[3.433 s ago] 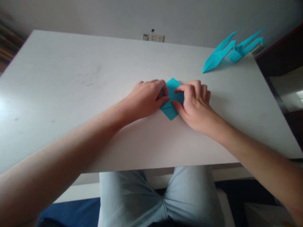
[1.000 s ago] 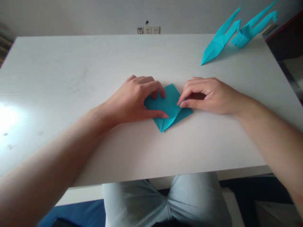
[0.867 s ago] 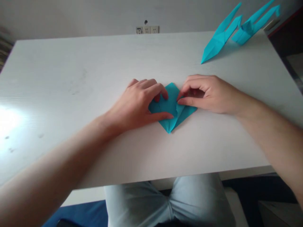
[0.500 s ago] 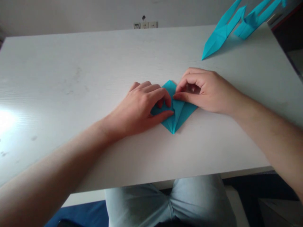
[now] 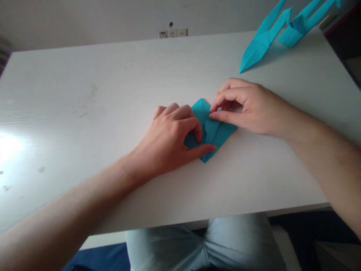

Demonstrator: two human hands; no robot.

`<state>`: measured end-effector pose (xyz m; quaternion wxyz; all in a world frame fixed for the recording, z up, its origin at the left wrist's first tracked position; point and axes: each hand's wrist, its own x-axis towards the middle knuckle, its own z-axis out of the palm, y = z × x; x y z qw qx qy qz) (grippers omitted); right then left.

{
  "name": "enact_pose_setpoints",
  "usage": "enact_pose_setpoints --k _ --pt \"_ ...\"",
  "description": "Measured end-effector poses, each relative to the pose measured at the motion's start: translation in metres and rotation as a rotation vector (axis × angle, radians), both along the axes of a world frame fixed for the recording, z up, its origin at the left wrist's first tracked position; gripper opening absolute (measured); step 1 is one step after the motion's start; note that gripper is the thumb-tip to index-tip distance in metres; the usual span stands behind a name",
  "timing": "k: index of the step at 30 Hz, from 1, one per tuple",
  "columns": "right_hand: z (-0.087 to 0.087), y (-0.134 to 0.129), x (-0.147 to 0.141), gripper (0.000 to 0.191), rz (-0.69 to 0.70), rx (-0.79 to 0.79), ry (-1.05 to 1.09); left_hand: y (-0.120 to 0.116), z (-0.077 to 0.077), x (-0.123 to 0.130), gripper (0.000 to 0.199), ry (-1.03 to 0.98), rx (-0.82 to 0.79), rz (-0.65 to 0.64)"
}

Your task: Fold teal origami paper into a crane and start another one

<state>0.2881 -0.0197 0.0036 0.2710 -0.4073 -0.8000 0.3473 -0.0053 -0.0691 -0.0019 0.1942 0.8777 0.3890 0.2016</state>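
Observation:
A folded blue paper point(image 5: 210, 130) lies on the white table, its top and bottom corners showing between my hands. My left hand point(image 5: 177, 137) rests on its left part, fingers curled and apart from the thumb, which presses across the lower part near the bottom corner. With thumb and forefinger, my right hand point(image 5: 242, 105) pinches a flap of the paper at its upper right. The paper's left corner is hidden under my left fingers.
Two blue folded paper figures, a nearer one point(image 5: 259, 43) and a farther one point(image 5: 296, 30), stand at the table's point(image 5: 113, 75) back right. A wall with sockets point(image 5: 172, 33) rises behind the table.
My left thumb has slid right and down over the lower part of the paper. My right hand has shifted slightly right, still pinching the flap. The view has tilted a little.

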Motion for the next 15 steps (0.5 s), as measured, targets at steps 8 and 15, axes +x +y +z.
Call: enact_pose_setpoints --k 8,15 --pt "0.002 -0.001 0.002 0.036 -0.012 -0.065 -0.001 0.000 0.003 0.000 0.040 -0.007 -0.017 -0.016" --pt "-0.004 -0.002 -0.009 0.035 -0.046 -0.048 0.052 0.000 0.001 0.001 0.035 -0.008 -0.013 -0.005"
